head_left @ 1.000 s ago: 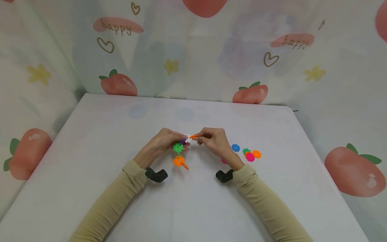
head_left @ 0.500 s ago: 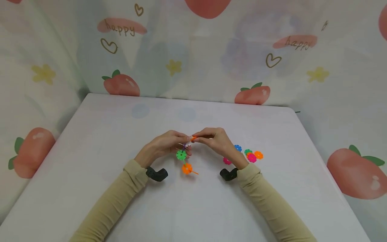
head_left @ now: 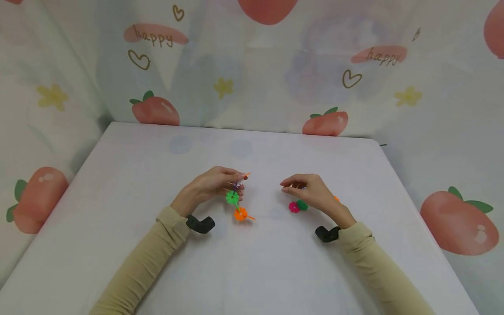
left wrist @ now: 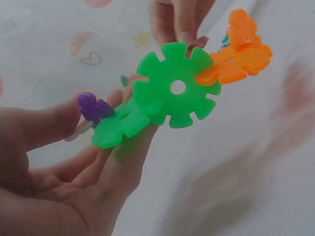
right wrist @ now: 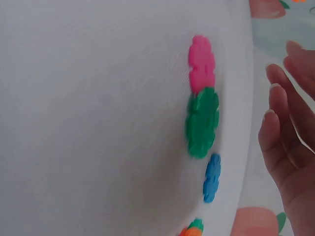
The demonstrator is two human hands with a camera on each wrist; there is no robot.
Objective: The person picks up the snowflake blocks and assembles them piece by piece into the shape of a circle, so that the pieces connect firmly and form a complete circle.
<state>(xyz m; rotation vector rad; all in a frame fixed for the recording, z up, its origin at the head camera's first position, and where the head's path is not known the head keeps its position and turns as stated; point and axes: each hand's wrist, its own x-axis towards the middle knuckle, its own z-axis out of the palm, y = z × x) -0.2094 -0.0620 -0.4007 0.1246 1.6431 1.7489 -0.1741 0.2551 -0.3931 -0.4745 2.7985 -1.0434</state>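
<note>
My left hand (head_left: pixel 210 186) pinches one end of a chain of slotted, flower-shaped plastic snowflake discs. Green discs (left wrist: pixel 174 81) hang in its middle, and orange discs (left wrist: pixel 236 64) form the lower end. By the thumb sit a purple disc (left wrist: pixel 91 105) and a white one, mostly hidden; an orange disc (head_left: pixel 246 175) sticks out past the fingertips. My right hand (head_left: pixel 309 188) hovers over the loose discs, its fingers loosely bent and holding nothing. Beneath it lie a pink disc (right wrist: pixel 202 64) and a dark green disc (right wrist: pixel 202 123), touching each other, with a blue disc (right wrist: pixel 212 178) close by.
More loose discs, orange and green (right wrist: pixel 193 228), lie past the blue one, mostly hidden behind the right hand in the head view. The white table (head_left: pixel 252 271) meets a patterned cloth backdrop (head_left: pixel 252 87) at its far edge. Black wrist devices (head_left: pixel 201 224) are on both wrists.
My right hand has let go of the orange disc at the chain's upper end and moved right, over the loose discs. The left hand still holds the chain, slightly further left.
</note>
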